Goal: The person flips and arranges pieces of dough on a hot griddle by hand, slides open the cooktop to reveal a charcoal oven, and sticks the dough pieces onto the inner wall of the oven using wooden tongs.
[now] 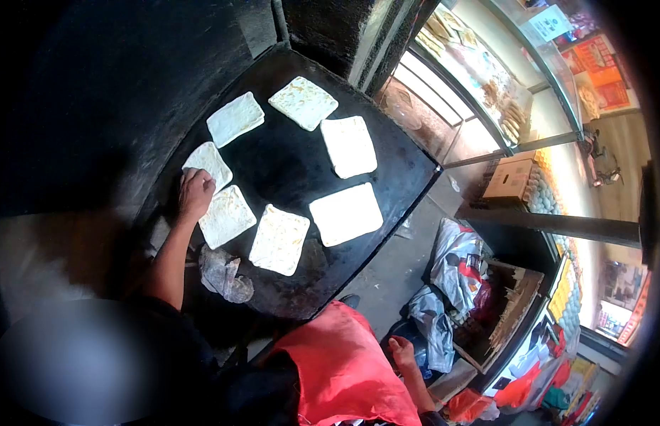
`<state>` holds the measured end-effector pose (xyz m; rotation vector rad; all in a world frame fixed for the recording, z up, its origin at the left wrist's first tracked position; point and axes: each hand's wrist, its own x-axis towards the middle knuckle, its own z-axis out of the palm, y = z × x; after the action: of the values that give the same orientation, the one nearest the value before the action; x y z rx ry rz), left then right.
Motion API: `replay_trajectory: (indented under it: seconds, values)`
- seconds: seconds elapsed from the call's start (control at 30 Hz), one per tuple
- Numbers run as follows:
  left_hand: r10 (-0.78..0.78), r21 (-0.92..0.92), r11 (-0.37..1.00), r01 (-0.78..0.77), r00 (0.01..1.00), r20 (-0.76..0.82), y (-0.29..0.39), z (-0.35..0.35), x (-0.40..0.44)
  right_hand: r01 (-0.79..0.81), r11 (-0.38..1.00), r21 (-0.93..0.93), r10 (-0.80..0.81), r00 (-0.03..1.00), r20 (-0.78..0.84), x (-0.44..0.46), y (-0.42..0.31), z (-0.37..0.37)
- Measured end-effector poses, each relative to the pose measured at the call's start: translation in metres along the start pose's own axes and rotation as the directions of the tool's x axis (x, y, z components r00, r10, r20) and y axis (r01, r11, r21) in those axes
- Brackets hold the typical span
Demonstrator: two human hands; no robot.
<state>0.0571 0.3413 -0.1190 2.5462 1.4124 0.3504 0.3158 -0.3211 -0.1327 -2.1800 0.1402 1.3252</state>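
Observation:
Several flat, pale squares of dough lie in a ring on a dark griddle (273, 170). My left hand (196, 190) reaches over the griddle's left side, its fingers bent down on the lower edge of one dough piece (209, 162). Just below that hand is another dough piece (227, 216), close to the first. Further round the ring are a browned-speckled piece (279, 240) and a plain white one (346, 214). My right hand (401, 353) hangs low beside the red apron (344, 362), away from the griddle, its fingers curled; whether they hold anything is hidden.
A crumpled grey cloth (225, 275) lies at the griddle's lower left edge. Right of the griddle are silver plastic bags (457, 259) and a wooden crate (518, 305). A glass display case (486, 78) holds baked goods at the upper right, above a cardboard box (509, 177) and egg trays.

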Motion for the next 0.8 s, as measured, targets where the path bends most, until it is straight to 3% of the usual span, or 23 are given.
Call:
replay_trajectory:
  seconds: [0.1, 0.2, 0.27, 0.3, 0.33, 0.37, 0.4, 0.5, 0.6, 0.63, 0.73, 0.8]
  values:
    - [0.036, -0.012, 0.999, -0.036, 0.998, 0.051, -0.001, -0.008, -0.002, -0.041, 0.999, 0.033, 0.041, 0.999, 0.003, 0.001, -0.005, 0.002]
    - [0.001, -0.109, 0.994, 0.014, 0.991, 0.136, 0.010, -0.008, 0.010, 0.003, 0.999, -0.049, -0.003, 1.000, -0.009, 0.012, 0.011, 0.000]
    - [0.167, -0.080, 0.982, -0.170, 0.985, -0.042, 0.058, -0.014, 0.028, 0.007, 1.000, -0.007, -0.007, 1.000, -0.023, 0.013, 0.014, 0.003]
    - [0.079, -0.286, 0.957, -0.049, 0.992, 0.097, 0.087, -0.016, 0.037, 0.006, 1.000, -0.009, -0.007, 1.000, -0.026, 0.017, 0.023, 0.003]
    - [0.234, -0.197, 0.954, -0.226, 0.972, 0.018, 0.113, -0.015, 0.044, 0.016, 1.000, -0.021, -0.017, 0.999, -0.034, 0.023, 0.036, 0.003]
    - [0.302, -0.255, 0.925, -0.282, 0.952, 0.042, 0.133, -0.007, 0.053, 0.026, 0.999, -0.032, -0.028, 0.999, -0.044, 0.026, 0.044, 0.001]
    - [0.356, -0.158, 0.926, -0.343, 0.932, 0.062, 0.158, -0.004, 0.059, 0.026, 0.999, -0.030, -0.028, 0.998, -0.055, 0.025, 0.044, -0.002]
    - [0.408, -0.105, 0.911, -0.399, 0.909, 0.087, 0.218, 0.013, 0.080, 0.057, 0.998, -0.002, -0.057, 0.997, -0.044, 0.009, 0.033, -0.003]
    - [0.542, -0.130, 0.840, -0.527, 0.819, 0.188, 0.253, 0.041, 0.091, -0.064, 0.993, 0.103, 0.071, 0.995, -0.063, -0.008, 0.015, 0.000]
    - [0.548, -0.132, 0.835, -0.535, 0.786, 0.286, 0.267, 0.046, 0.087, -0.069, 0.991, 0.112, 0.077, 0.995, -0.071, -0.008, 0.023, 0.000]
    - [0.553, -0.153, 0.831, -0.535, 0.763, 0.335, 0.286, 0.054, 0.079, -0.050, 0.994, 0.101, 0.053, 0.998, -0.029, -0.006, 0.046, 0.007]
    - [0.490, -0.197, 0.872, -0.448, 0.800, 0.347, 0.294, 0.047, 0.077, -0.050, 0.994, 0.095, 0.052, 0.999, -0.014, 0.002, 0.057, 0.012]
